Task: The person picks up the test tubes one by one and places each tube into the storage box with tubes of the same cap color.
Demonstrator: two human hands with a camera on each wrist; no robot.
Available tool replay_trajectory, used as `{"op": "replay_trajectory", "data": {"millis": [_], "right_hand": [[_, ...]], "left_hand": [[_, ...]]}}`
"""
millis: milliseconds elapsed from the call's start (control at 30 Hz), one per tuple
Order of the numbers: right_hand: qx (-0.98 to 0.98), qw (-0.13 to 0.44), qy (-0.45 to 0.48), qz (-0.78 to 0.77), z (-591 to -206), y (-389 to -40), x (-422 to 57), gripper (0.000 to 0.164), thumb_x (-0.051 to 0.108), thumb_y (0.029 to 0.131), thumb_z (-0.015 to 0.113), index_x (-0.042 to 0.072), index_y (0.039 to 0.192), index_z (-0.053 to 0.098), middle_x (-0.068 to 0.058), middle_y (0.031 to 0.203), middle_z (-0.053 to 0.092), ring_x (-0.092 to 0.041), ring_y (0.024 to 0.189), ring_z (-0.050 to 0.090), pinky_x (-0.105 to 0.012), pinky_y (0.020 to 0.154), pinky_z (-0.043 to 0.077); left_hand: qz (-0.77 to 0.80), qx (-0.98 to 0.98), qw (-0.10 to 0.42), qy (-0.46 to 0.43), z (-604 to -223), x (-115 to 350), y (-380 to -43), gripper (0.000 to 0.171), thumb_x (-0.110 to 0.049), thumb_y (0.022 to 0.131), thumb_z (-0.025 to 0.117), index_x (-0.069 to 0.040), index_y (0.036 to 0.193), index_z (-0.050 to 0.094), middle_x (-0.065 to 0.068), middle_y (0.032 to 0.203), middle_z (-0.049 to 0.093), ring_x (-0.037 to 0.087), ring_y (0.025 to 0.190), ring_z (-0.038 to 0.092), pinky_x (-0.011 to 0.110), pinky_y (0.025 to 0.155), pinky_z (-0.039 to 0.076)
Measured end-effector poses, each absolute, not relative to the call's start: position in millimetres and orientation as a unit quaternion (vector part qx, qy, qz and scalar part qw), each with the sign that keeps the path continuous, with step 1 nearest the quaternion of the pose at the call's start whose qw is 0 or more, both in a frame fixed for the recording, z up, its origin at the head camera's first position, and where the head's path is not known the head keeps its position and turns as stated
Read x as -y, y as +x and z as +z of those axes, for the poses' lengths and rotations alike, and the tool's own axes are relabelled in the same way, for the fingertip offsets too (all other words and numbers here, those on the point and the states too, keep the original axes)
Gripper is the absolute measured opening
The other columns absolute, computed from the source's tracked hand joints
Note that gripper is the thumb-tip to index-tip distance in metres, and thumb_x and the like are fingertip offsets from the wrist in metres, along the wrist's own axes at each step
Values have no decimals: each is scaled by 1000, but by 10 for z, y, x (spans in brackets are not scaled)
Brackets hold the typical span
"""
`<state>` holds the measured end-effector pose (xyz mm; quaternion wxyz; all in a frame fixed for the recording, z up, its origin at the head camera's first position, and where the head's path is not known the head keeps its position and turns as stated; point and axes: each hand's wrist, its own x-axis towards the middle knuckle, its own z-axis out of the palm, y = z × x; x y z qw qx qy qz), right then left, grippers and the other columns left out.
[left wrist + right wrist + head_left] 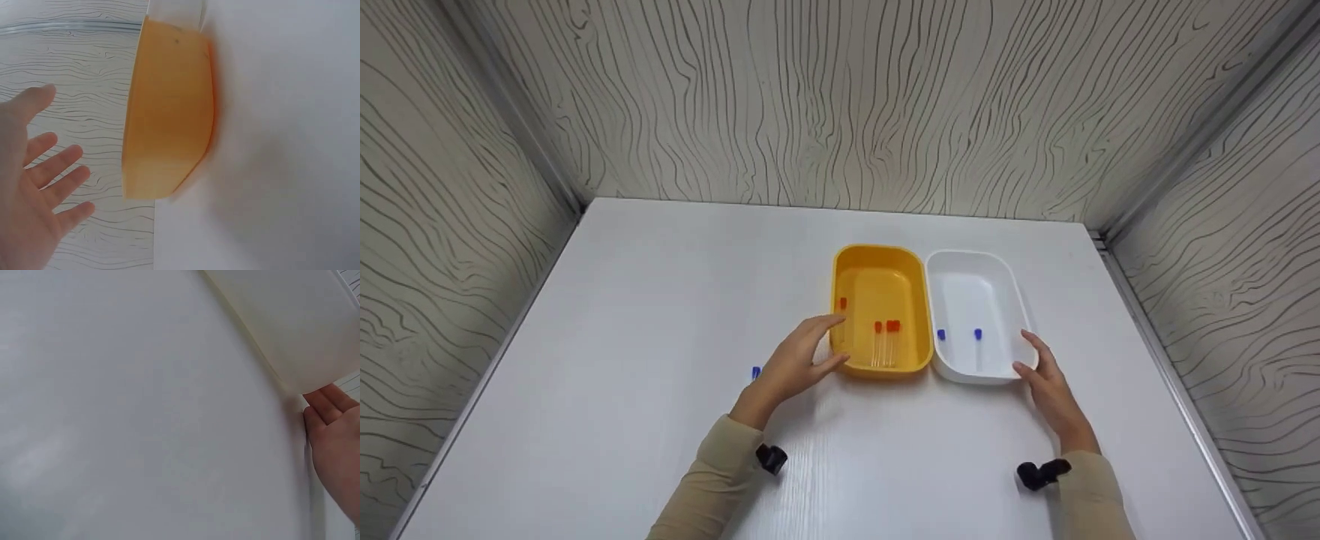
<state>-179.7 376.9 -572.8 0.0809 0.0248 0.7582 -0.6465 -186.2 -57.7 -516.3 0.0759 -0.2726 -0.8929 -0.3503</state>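
Fingers spread wide and holding nothing, the left hand (793, 362) reaches over the left rim of the orange tray (877, 289); contact is unclear. The right hand's fingers lie about the near right corner of the white tray (976, 296), touching it, though whether they grip is unclear. Inside the orange tray lie red-capped tubes (878, 328); inside the white one, two blue-capped tubes (978, 334). The trays stand side by side on the table (660, 300); a blue cap (756, 372) shows beyond the left wrist. The step looks like steadying or placing the trays; moving them would call for a firm two-sided hold, kept level lest tubes roll.
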Motion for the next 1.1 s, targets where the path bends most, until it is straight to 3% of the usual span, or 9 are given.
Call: {"op": "replay_trajectory", "data": {"millis": [267, 800, 1100], "right_hand": [[-758, 89, 37, -645, -5746, -1793, -3768, 67, 13, 100, 47, 20, 156, 9, -1, 162, -24, -26, 149, -26, -54, 124, -7], [-758, 76, 25, -648, -5721, -1782, -3739, 67, 11, 99, 48, 17, 155, 12, -4, 163, -20, -27, 150, -24, -52, 124, -11], [-752, 73, 28, -654, -5717, -1781, -3744, 65, 10, 100, 47, 17, 154, 13, -5, 164, -19, -27, 150, -24, -52, 124, -12]], "left_hand": [[-378, 885, 62, -264, -5247, 879, -1803, 54, -32, 90, 67, -11, 137, 51, 8, 138, 57, 25, 131, 52, 42, 110, 45], [-377, 891, 16, -254, -5401, 1373, -1691, 62, -41, 84, 71, -13, 137, 52, 7, 140, 55, 28, 133, 50, 49, 112, 42], [-340, 903, 32, -263, -5533, 1569, -1638, 64, -42, 80, 74, -10, 132, 55, 9, 135, 59, 29, 129, 53, 49, 108, 44]]}}
